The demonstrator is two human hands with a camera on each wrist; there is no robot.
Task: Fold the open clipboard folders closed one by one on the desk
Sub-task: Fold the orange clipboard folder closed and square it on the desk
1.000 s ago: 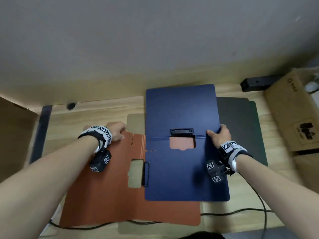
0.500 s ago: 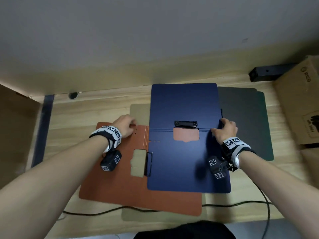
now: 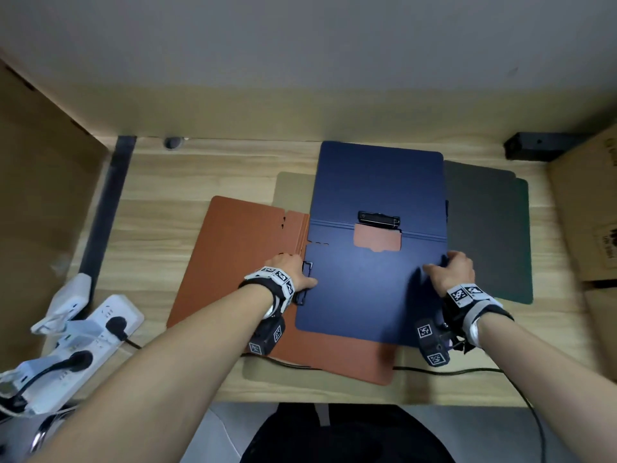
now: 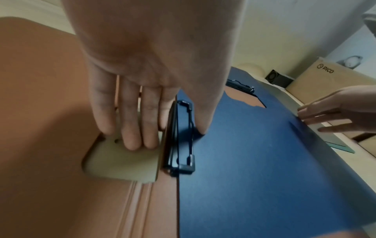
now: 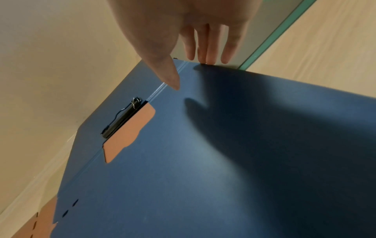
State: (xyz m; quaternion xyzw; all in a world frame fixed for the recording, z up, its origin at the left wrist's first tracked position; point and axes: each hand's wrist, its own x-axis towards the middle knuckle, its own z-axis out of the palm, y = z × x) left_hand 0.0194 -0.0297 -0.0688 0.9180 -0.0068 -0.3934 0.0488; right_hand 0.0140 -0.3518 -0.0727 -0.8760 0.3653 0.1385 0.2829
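Note:
An open blue clipboard folder (image 3: 377, 182) lies flat on top of an open orange folder (image 3: 233, 262), black clip (image 3: 379, 218) at its fold. My left hand (image 3: 293, 272) is at the blue folder's left edge. In the left wrist view its straight fingers (image 4: 138, 128) press into the orange folder's cut-out. Its thumb rests on the blue cover beside the orange folder's black clip (image 4: 183, 136). My right hand (image 3: 450, 272) is at the blue folder's right edge. Its straight fingers (image 5: 205, 48) touch the rim, and its thumb hovers over the cover.
An olive folder (image 3: 290, 188) lies under the orange one. Dark grey (image 3: 477, 212) and green (image 3: 521, 262) folders lie at right. Cardboard boxes (image 3: 587, 212) flank the desk. A white power strip (image 3: 83, 335) sits at left, a cable (image 3: 434, 370) along the front edge.
My left hand moved from the orange folder's upper part to the blue folder's left edge by the clip. My right hand slid toward me along the right edge. The view shifted.

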